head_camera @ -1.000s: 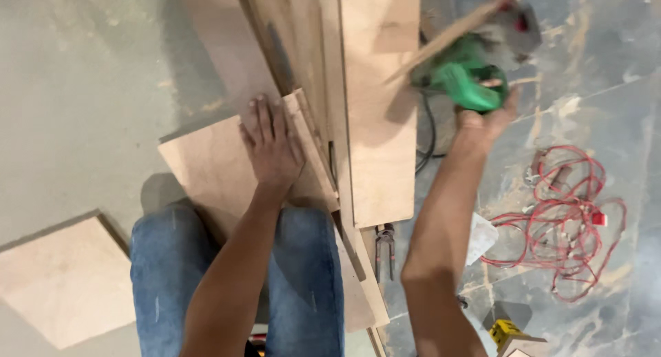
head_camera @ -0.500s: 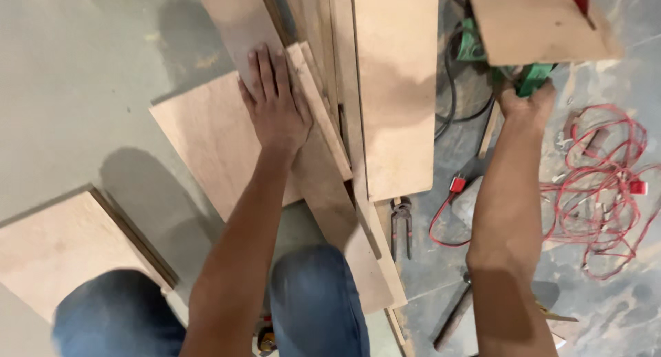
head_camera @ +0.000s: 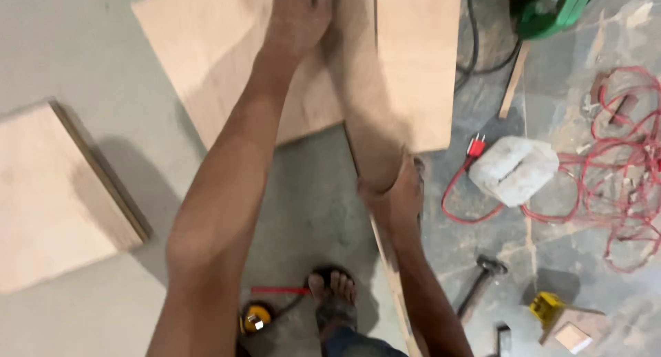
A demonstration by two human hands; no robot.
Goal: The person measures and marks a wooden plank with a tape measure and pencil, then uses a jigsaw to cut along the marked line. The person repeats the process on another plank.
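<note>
My left hand [head_camera: 301, 16] lies flat on a square plywood panel [head_camera: 206, 68] on the floor, its fingertips cut off by the top edge. Just right of that panel, a narrow plywood strip [head_camera: 365, 102] runs toward me. My right hand [head_camera: 397, 192] is closed around its near end. A wider plywood board [head_camera: 416, 61] lies just beyond the strip. The strip's thin edge continues under my right forearm.
A green power saw [head_camera: 547, 6] with a black cord sits top right. Tangled red wire [head_camera: 620, 157] and a pale lump [head_camera: 513, 168] lie to the right. Nearby are a hammer [head_camera: 482, 274], a yellow tape measure [head_camera: 255, 319], my sandalled foot [head_camera: 334, 302] and a plywood stack [head_camera: 48, 192].
My right hand has left the green saw and come down to grip the strip's near end. The view has shifted toward me, and my left hand stays pressed on the panel.
</note>
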